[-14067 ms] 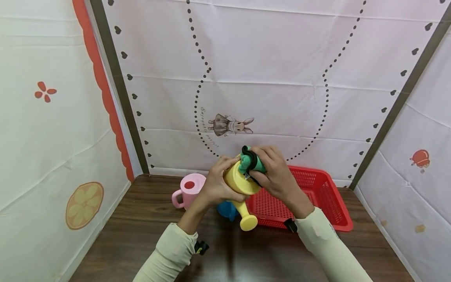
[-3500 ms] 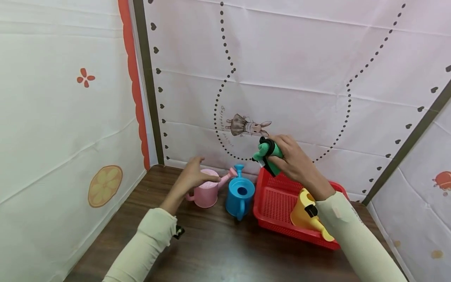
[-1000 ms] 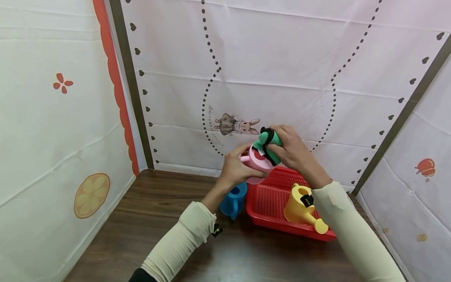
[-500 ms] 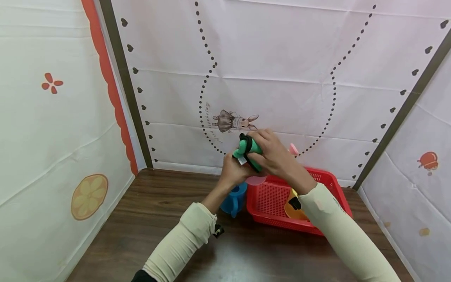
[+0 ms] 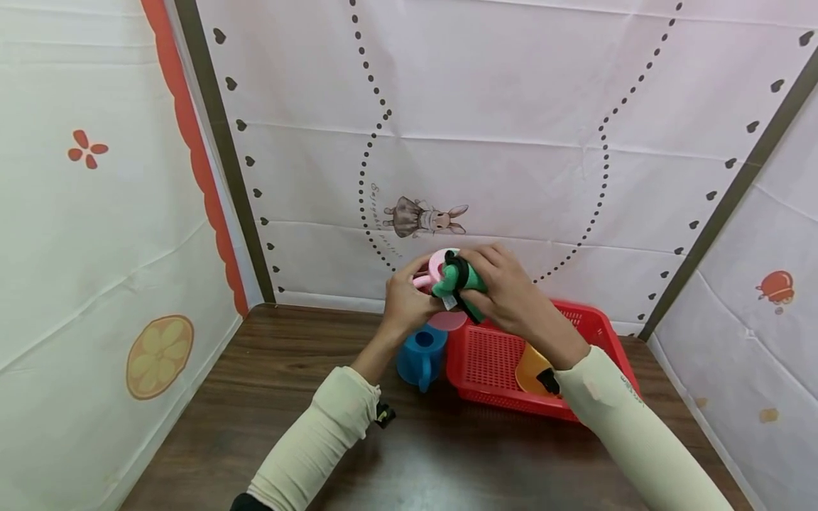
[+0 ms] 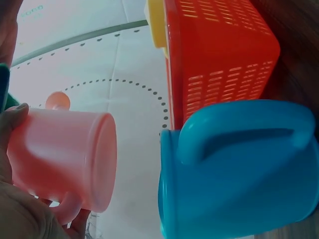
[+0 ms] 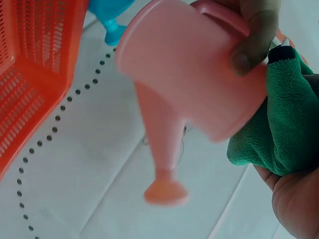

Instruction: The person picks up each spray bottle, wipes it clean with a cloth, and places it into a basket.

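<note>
My left hand [image 5: 409, 305] grips a pink watering can [image 7: 189, 69] in the air above the table, its thumb on the can's side in the right wrist view. My right hand [image 5: 505, 291] holds a bunched green cloth [image 7: 291, 114] with black edging against the can's top end. In the right wrist view, the can's spout and round sprinkler head hang downward. A blue watering can [image 5: 423, 358] stands on the table below my hands. Inside the red basket [image 5: 488, 402] is a yellow watering can [image 5: 530, 372], partly hidden by my right forearm.
The dark wooden table [image 5: 307, 426] carries the basket right of the blue can, nearly touching it. A printed white cloth wall [image 5: 498, 184] rises at the back, with more hangings at both sides.
Earlier the left hand held the yellow can, which later lies in the basket. The pink can left the table for the left hand. Over the last second, the cloth has shifted about its top.
</note>
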`<action>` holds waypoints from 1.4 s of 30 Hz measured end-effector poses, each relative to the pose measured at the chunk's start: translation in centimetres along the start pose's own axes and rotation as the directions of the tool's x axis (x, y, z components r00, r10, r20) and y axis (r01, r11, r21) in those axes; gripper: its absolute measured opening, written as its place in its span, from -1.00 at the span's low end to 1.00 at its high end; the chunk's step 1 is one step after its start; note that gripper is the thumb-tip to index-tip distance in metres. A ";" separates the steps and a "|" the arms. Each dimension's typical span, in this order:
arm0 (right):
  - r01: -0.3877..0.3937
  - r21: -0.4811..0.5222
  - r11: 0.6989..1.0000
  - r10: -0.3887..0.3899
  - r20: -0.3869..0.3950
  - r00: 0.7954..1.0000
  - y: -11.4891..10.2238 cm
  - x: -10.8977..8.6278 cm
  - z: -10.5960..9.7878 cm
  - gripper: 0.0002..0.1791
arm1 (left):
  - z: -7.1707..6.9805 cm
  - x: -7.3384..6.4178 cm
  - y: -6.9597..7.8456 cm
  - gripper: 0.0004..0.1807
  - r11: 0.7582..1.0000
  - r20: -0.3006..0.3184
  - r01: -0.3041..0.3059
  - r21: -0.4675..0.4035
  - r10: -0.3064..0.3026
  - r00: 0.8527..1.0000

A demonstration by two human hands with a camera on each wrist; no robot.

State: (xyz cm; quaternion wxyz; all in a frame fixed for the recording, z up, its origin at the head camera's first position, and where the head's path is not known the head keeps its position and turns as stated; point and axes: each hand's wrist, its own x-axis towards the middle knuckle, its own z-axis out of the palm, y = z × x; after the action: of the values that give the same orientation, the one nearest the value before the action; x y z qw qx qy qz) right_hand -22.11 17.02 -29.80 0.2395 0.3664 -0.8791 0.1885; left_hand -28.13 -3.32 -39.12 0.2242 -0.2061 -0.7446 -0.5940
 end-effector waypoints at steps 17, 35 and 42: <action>-0.223 0.079 0.972 0.222 0.010 0.975 2.7 1.0 -1.0 -0.52 | -0.7 -0.9 1.0 0.00 0.995 0.119 -0.030 -0.094 0.041 0.992; 0.094 -0.119 0.988 -0.104 -0.077 0.992 -0.3 2.2 0.6 -0.54 | 0.0 -0.8 1.3 -0.11 0.995 0.089 -0.094 -0.020 0.095 0.991; 0.138 -0.115 0.984 -0.148 -0.085 0.985 -1.3 1.3 0.8 -0.53 | -0.2 -0.8 1.1 -0.16 0.995 0.002 -0.098 0.028 0.098 0.995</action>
State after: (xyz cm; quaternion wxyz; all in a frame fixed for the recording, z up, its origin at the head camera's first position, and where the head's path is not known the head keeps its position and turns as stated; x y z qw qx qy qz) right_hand -22.16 15.03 -29.46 0.3127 0.4056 -0.8475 0.1395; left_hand -26.88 -3.34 -38.65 0.2559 -0.2395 -0.7418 -0.5718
